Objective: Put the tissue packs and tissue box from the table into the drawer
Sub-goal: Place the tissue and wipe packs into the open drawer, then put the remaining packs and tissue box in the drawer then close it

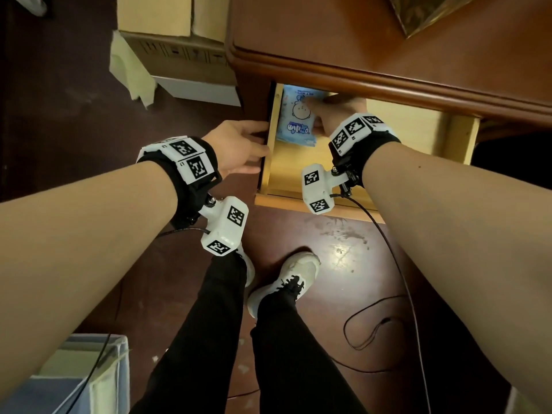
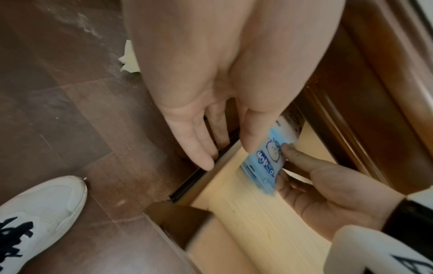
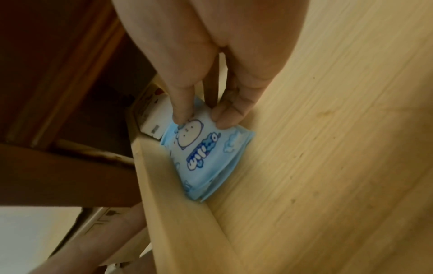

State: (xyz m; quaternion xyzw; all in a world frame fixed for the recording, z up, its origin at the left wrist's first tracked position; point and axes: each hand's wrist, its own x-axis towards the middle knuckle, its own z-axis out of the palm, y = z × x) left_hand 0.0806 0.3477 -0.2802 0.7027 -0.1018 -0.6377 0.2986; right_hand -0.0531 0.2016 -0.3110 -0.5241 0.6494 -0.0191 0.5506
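The light-wood drawer (image 1: 457,138) stands pulled out under the brown table (image 1: 388,40). A blue tissue pack (image 1: 294,121) with a cartoon face lies against the drawer's left wall (image 3: 178,213). My right hand (image 1: 331,112) reaches into the drawer and pinches this blue tissue pack (image 3: 206,153) between thumb and fingers (image 3: 182,111). Deeper in, half under the table, sits a white tissue pack or box (image 3: 154,118). My left hand (image 1: 245,144) rests on the drawer's left wall with its fingers (image 2: 201,148) straight along the outside.
Cardboard boxes (image 1: 167,31) stand on the dark floor to the left of the table. A pale blue bin (image 1: 74,377) is at the lower left. A black cable (image 1: 373,330) loops on the floor by my white shoes (image 1: 286,279).
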